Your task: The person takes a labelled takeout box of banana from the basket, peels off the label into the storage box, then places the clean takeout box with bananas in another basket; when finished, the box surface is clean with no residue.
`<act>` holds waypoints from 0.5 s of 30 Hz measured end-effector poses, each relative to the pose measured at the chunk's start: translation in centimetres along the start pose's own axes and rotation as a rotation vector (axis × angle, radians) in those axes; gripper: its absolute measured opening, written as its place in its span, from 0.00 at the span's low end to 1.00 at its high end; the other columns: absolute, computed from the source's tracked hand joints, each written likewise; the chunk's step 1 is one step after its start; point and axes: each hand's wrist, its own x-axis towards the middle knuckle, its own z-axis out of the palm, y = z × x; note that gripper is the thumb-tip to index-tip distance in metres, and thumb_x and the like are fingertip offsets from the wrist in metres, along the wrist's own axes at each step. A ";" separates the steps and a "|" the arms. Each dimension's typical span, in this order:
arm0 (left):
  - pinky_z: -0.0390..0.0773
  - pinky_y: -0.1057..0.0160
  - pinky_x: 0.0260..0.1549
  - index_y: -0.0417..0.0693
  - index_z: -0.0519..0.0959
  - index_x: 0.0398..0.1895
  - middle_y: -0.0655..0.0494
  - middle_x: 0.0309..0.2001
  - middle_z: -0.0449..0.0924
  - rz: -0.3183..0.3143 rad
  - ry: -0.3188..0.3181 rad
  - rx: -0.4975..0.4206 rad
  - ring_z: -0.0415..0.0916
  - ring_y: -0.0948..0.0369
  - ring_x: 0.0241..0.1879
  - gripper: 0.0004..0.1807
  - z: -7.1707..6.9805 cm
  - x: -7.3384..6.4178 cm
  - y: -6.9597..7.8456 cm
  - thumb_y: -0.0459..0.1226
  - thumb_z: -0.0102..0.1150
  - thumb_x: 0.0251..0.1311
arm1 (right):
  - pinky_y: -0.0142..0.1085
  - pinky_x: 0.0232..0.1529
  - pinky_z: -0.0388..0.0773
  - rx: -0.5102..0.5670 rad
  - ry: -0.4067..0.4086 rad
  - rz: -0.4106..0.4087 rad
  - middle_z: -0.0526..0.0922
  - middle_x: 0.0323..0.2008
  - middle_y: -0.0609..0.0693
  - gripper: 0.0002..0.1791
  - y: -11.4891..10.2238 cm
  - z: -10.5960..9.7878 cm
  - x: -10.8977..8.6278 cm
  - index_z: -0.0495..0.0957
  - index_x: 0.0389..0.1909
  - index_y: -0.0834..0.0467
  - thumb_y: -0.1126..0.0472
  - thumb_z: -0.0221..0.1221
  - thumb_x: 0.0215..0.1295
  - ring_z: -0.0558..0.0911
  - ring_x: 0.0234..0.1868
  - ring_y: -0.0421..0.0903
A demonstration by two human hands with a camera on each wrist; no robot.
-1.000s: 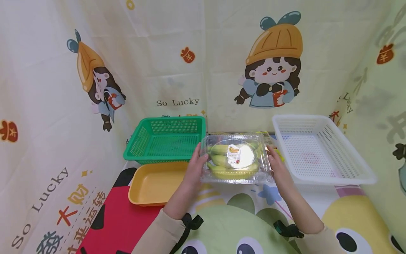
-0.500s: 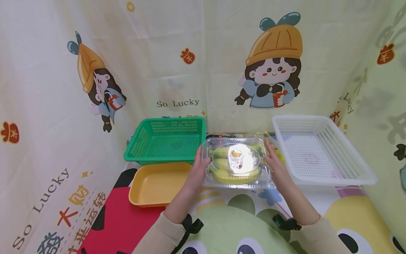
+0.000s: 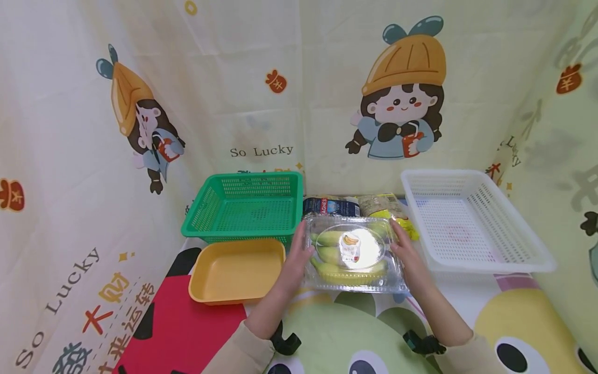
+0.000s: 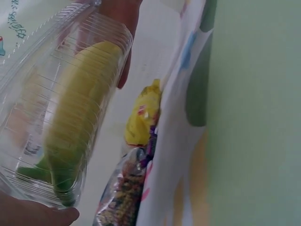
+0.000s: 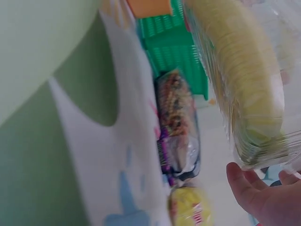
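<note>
Both hands hold a clear plastic clamshell box [image 3: 314,281] by its short ends in the head view. Several yellow-green bananas [image 3: 348,273] show through its lid, which bears a white label [image 3: 350,248] with a banana picture. My left hand [image 3: 293,266] grips the left end, thumb on top, and my right hand [image 3: 411,257] grips the right end. The wrist views show the box raised over the table. In the left wrist view a thumb [image 4: 40,213] lies at the box's lower end; in the right wrist view fingers [image 5: 241,181] support its corner.
Behind the box lie a dark bag [image 3: 334,206] of mixed grains and a yellow bag [image 3: 383,206]. A green basket [image 3: 254,234] and an orange tray [image 3: 237,298] stand on the left, a white basket [image 3: 490,267] on the right. Printed cloth walls [image 3: 322,78] surround the table.
Both hands have brought the box of bananas toward the person and slightly right. The two bags behind it now show more fully. The baskets and tray have stayed in place.
</note>
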 end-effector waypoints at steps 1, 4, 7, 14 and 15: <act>0.35 0.33 0.73 0.80 0.41 0.77 0.69 0.80 0.31 0.003 -0.005 -0.001 0.28 0.58 0.80 0.35 0.1 -0.1 -0.2 0.48 0.41 0.74 | 0.72 0.69 0.31 -0.005 0.006 0.020 0.35 0.81 0.50 0.34 0.2 0.0 -0.2 0.43 0.80 0.47 0.54 0.41 0.78 0.34 0.79 0.61; 0.37 0.34 0.73 0.79 0.40 0.77 0.68 0.80 0.29 -0.014 -0.010 -0.001 0.29 0.56 0.80 0.35 0.5 -0.4 -0.8 0.48 0.42 0.73 | 0.74 0.68 0.35 -0.016 0.020 0.068 0.35 0.80 0.52 0.33 0.7 0.1 -0.4 0.44 0.80 0.46 0.53 0.41 0.77 0.38 0.78 0.65; 0.40 0.34 0.73 0.76 0.41 0.78 0.61 0.81 0.27 -0.015 0.001 -0.009 0.30 0.53 0.80 0.36 0.6 -0.6 -1.3 0.46 0.43 0.73 | 0.72 0.69 0.41 -0.004 0.023 0.102 0.37 0.80 0.52 0.33 1.3 0.3 -0.3 0.45 0.79 0.44 0.52 0.40 0.77 0.42 0.77 0.64; 0.39 0.36 0.74 0.71 0.40 0.79 0.53 0.81 0.26 -0.006 -0.006 -0.042 0.30 0.50 0.80 0.38 0.8 -0.4 -3.0 0.42 0.44 0.72 | 0.65 0.72 0.42 0.028 0.023 0.156 0.36 0.80 0.54 0.33 2.6 0.6 0.5 0.45 0.79 0.49 0.56 0.39 0.76 0.39 0.77 0.60; 0.39 0.36 0.74 0.70 0.39 0.79 0.53 0.81 0.26 0.000 -0.005 -0.037 0.29 0.50 0.80 0.38 0.8 -0.4 -3.2 0.41 0.44 0.72 | 0.65 0.72 0.40 0.026 0.025 0.154 0.36 0.79 0.55 0.33 2.7 0.6 0.7 0.45 0.79 0.51 0.58 0.39 0.76 0.38 0.77 0.60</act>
